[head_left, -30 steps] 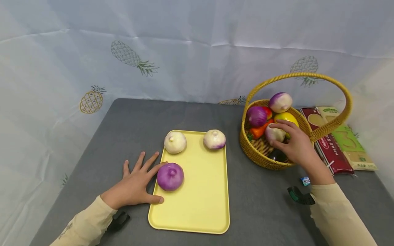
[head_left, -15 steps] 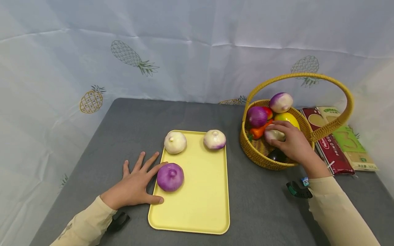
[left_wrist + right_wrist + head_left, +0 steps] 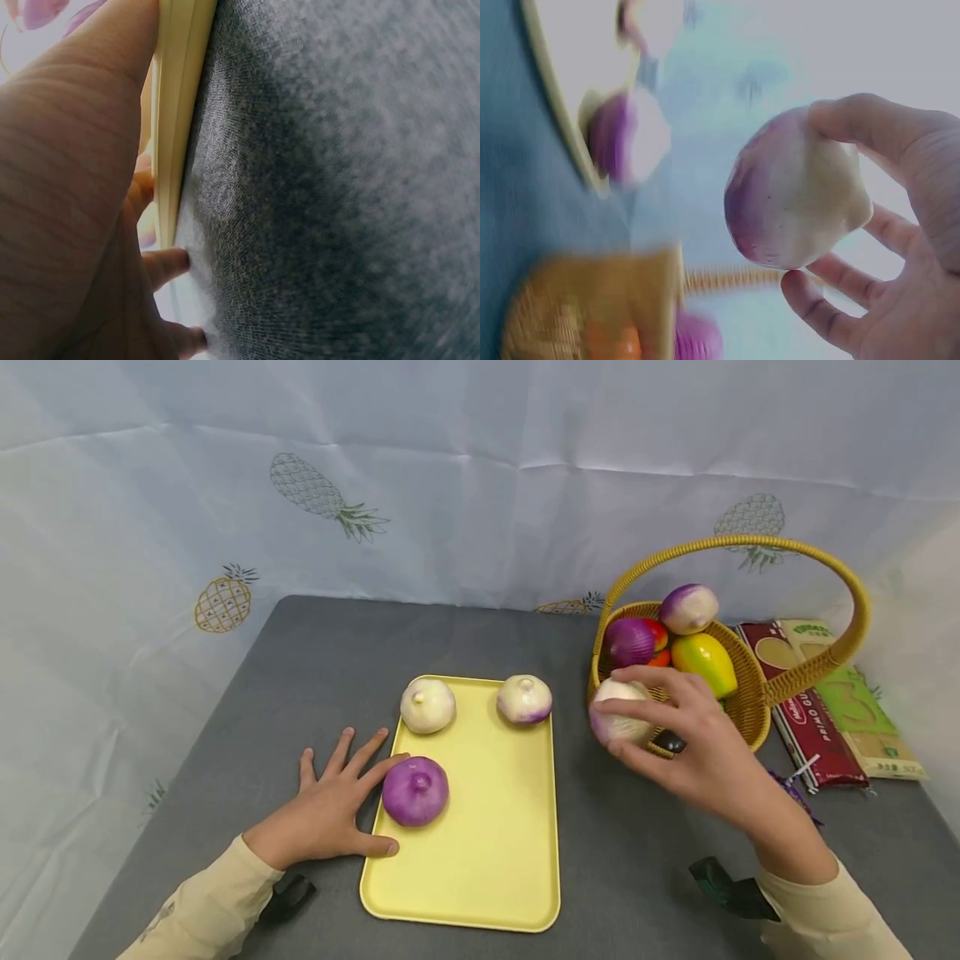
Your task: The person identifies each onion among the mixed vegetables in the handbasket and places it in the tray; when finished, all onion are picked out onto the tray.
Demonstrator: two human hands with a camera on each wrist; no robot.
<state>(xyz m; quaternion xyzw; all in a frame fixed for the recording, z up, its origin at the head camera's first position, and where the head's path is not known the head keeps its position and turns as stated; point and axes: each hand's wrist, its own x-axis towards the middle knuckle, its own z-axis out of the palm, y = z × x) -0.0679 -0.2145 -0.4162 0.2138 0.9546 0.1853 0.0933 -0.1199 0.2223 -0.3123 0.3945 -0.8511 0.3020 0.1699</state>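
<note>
My right hand pinches a white-and-purple turnip between thumb and fingers, above the basket's near left rim. The right wrist view shows the turnip's purple end and pale nub. My left hand lies with fingers spread at the left edge of the yellow tray. Its thumb rests on the rim, and its index fingertip is close by a purple onion-like bulb. A whitish bulb sits in the tray's far left corner, and another white-and-purple turnip in the far right corner.
The wicker basket has a tall arched handle. It holds a purple onion, a yellow fruit or vegetable, another turnip, red and orange pieces and something dark. Flat packets lie to its right. A patterned curtain hangs behind the table.
My right hand has taken hold of the turnip in the basket and lifted it up and leftward to the basket's near rim. The left hand has stayed in place.
</note>
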